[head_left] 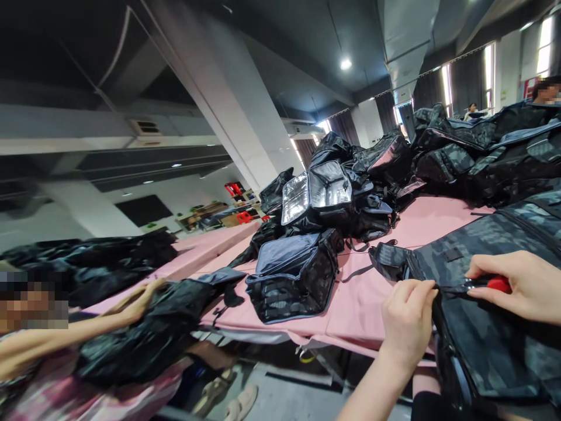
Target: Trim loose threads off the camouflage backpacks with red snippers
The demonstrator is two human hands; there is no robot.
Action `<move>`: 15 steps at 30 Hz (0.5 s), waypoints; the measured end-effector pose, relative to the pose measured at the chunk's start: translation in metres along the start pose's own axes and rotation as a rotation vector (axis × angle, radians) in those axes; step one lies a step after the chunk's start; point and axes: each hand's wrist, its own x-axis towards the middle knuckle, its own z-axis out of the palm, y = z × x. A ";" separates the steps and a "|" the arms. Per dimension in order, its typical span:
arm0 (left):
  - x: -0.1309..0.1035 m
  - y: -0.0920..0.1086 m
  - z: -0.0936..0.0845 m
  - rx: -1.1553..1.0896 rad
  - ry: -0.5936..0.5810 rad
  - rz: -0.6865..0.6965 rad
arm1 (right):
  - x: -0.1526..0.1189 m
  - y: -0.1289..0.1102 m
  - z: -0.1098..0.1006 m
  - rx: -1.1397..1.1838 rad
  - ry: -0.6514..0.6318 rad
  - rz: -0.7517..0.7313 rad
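A dark camouflage bag (pixel 486 345) lies at the right, close in front of me. My left hand (pixel 407 318) is closed in a pinch on the bag's edge; a fold or strap there is mostly covered by the fingers. Just right of it, my right hand (pixel 521 283) is wrapped round small red-handled snips (pixel 498 284). Their metal tip points left toward the pinched edge and lies near the bag's surface. Whether the blades touch anything cannot be made out.
A pink-covered table (pixel 363 298) carries an open camouflage bag (pixel 293 280). Behind it rises a pile of bags, including one with a silver lining (pixel 331 184). At the left, a co-worker's arm (pixel 127 316) reaches over a black bag (pixel 144 345). More bags (pixel 451 146) are heaped at the back right.
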 end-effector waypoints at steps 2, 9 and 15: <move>0.003 0.002 -0.002 0.057 -0.045 0.019 | -0.001 -0.001 0.000 -0.018 -0.029 0.001; 0.012 0.013 -0.007 0.288 -0.181 0.130 | -0.001 -0.002 -0.001 -0.022 -0.029 -0.001; 0.010 0.012 -0.006 0.262 -0.130 0.121 | -0.002 -0.002 -0.004 -0.025 -0.023 -0.001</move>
